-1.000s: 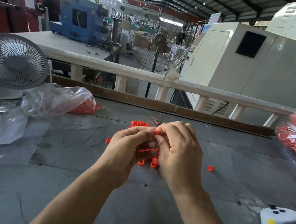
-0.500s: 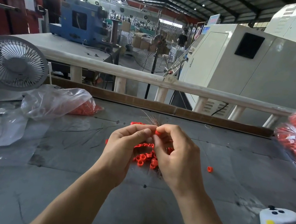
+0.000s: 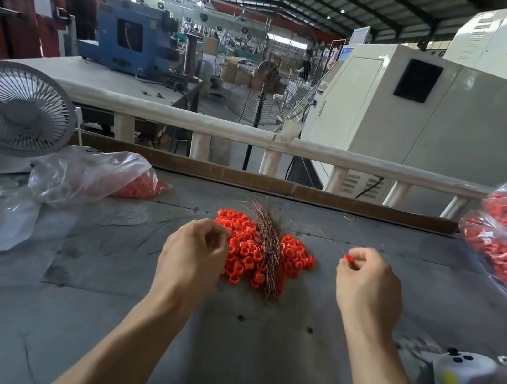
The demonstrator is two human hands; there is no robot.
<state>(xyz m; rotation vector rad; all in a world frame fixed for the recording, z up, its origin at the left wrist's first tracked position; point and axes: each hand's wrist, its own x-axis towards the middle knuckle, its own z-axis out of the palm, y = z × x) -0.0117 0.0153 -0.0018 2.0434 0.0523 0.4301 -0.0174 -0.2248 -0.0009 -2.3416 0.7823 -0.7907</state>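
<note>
Head view: a small round red plastic ring [image 3: 347, 258] is pinched tight by the right hand [image 3: 366, 284], near the heap of shiny rings [image 3: 245, 256].

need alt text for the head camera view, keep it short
The right hand pinches a small red ring, while the left hand is at a pile of red rings with a bundle of thin wires across it, on a grey table.

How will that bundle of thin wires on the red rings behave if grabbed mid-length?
Probably floppy: the wire bundle is many hair-thin strands, fanned loose at the far end, so the ends would likely droop and splay. Likely light, given how fine the strands look lying atop the red rings. Strands may slip out singly, since no tie shows around them.
</note>
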